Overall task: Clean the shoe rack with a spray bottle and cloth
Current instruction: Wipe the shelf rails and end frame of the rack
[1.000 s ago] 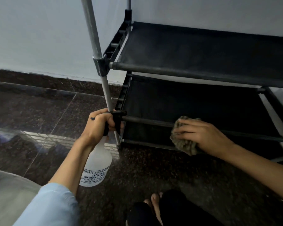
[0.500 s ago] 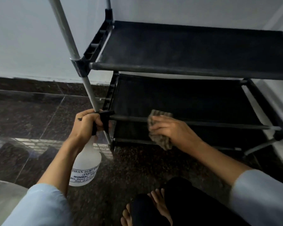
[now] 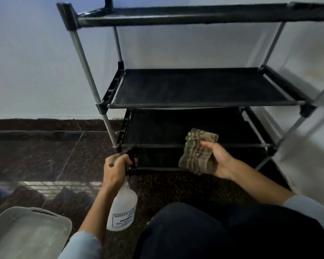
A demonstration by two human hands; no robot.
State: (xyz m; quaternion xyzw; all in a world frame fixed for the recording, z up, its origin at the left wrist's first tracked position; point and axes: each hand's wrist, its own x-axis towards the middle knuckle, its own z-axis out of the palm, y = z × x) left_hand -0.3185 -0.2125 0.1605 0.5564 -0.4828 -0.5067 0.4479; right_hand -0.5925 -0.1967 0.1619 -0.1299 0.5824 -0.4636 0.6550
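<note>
I read left hand [image 3: 118, 168] gripping spray bottle [image 3: 123, 208] at shoe rack [image 3: 204, 104] lower-left corner | right hand [image 3: 220, 159] holding cloth [image 3: 198, 152] off front rail | risk: nozzle snags post, spray misses onto floor

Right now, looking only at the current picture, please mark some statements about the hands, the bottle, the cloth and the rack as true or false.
1. The left hand grips the spray bottle at its black trigger head. True.
2. The right hand holds a sponge. False: it holds a folded striped cloth.
3. Shoes stand on the middle shelf of the shoe rack. False: no shoes show on that shelf.
4. The bottle is translucent white and bears a printed label. True.
5. A grey plastic bin sits at the lower left. True.
</note>
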